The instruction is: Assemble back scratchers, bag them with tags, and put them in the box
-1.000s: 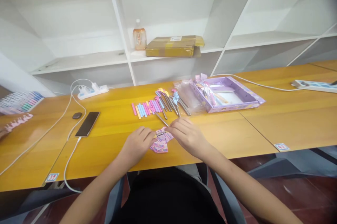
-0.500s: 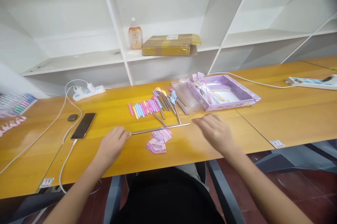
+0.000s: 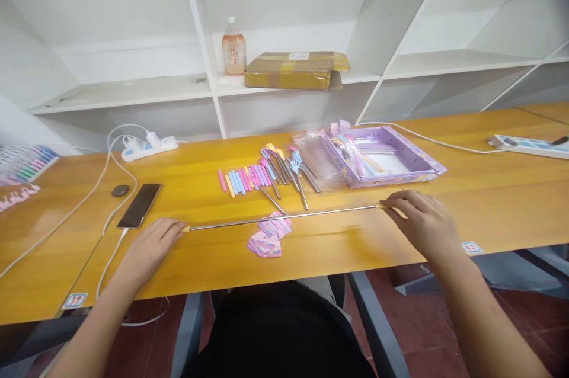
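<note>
My left hand (image 3: 149, 247) is closed on the yellow handle end of a telescopic back scratcher (image 3: 284, 216), drawn out long above the table. My right hand (image 3: 422, 223) pinches its other, yellow end, where my fingers hide the tip. Just beyond the rod lies a row of pastel handle tubes (image 3: 242, 181). Beside them rest several metal rods with small hand-shaped heads (image 3: 296, 162) in blue, yellow, pink and purple. Pink printed cards (image 3: 267, 244) lie in a loose pile under the rod, nearer to me.
A purple tray box (image 3: 391, 179) holding wrapped pieces stands at the back right, with clear plastic bags (image 3: 313, 156) beside it. A phone (image 3: 140, 206) on a white cable and a power strip (image 3: 149, 148) are at left. A bottle (image 3: 233, 52) and cardboard box (image 3: 288, 73) occupy the shelf.
My hands have moved apart, left hand leftward and right hand rightward. The back scratcher's metal rod now shows much longer between them. The view has shifted slightly.
</note>
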`<action>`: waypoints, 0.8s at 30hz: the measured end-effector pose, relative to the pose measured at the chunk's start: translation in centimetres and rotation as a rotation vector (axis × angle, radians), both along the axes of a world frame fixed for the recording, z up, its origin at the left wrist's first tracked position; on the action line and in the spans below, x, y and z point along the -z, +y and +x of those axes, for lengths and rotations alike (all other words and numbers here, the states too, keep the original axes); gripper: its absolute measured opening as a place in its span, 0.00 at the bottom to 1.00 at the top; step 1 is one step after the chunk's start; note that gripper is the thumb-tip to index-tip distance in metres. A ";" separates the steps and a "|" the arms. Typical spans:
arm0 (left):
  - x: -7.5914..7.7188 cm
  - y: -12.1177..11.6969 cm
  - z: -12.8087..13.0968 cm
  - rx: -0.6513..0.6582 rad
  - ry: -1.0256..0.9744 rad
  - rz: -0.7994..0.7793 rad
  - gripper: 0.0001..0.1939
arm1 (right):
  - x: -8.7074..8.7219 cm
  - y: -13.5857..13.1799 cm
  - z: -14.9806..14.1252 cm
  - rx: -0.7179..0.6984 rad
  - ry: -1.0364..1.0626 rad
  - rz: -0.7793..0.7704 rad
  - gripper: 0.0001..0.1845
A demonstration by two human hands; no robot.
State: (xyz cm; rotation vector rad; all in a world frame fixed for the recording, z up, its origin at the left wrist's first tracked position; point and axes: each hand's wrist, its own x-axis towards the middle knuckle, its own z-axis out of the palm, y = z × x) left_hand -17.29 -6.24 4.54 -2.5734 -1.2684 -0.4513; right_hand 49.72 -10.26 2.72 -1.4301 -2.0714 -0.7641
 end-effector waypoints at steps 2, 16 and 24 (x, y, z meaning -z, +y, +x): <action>0.1 0.0 -0.3 -0.010 -0.005 0.013 0.17 | 0.0 -0.2 0.0 0.008 -0.001 -0.011 0.04; -0.7 -1.0 1.0 0.034 0.079 0.125 0.19 | 0.9 -0.4 0.2 0.058 0.070 -0.078 0.05; 0.1 -2.3 9.3 0.168 -0.007 0.190 0.14 | -0.8 1.1 -9.7 -0.160 0.091 0.004 0.06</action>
